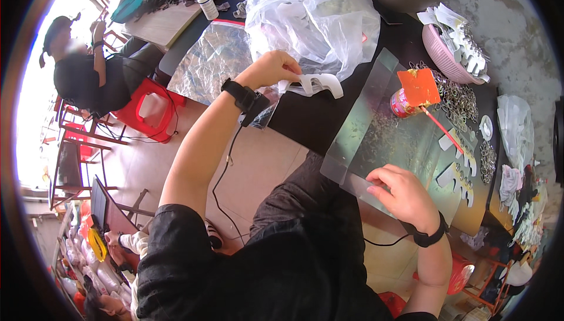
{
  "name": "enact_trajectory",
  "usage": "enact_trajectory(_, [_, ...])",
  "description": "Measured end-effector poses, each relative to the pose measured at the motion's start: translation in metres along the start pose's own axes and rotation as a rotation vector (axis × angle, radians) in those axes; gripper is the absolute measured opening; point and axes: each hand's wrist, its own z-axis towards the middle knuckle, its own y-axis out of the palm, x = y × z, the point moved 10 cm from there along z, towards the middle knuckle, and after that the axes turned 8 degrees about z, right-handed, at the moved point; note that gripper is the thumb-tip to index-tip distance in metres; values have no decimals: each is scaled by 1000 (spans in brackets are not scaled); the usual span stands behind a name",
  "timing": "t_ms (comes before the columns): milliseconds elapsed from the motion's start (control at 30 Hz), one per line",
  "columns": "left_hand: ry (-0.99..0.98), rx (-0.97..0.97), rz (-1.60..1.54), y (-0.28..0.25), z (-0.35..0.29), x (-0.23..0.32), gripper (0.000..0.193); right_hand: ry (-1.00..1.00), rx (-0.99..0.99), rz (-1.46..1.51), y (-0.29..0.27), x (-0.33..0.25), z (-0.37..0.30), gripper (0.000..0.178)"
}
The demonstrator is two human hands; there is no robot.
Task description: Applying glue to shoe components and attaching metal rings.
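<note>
The left hand (273,69) pinches one end of a white, flat, curved piece with cut-out openings (322,86), held beside a crumpled clear plastic bag (311,12) and over the black worktop (305,115). With that grip at one end only, the free end could swing, and an opening could catch in the loose folds of the bag, tugging the piece away.

The right hand (405,194) has its grip loosely spread, thumb apart from forefinger, at the near edge of a clear plastic sheet (367,144); whether it touches the sheet, I cannot tell. That edge seems to overhang, so a downward press or a brushing wrist might shift everything on it.

The likeliest spill is the red-labelled can (399,105): a broad orange square (418,87) covers its top and a red stick (443,130) juts toward the right, so a bump there could topple it into the heaped metal rings (464,106).
</note>
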Motion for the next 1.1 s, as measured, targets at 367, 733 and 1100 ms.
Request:
enact_trajectory(367, [189, 425, 210, -41, -13, 34, 8, -17, 46, 164, -2, 1, 8, 17])
enact_trajectory(733, [447, 647, 473, -26, -54, 93, 7, -9, 52, 237, -1, 11, 12, 19])
enact_trajectory(1100, [841, 556, 483, 51, -102, 241, 19, 191, 514, 1171, -46, 85, -10, 42])
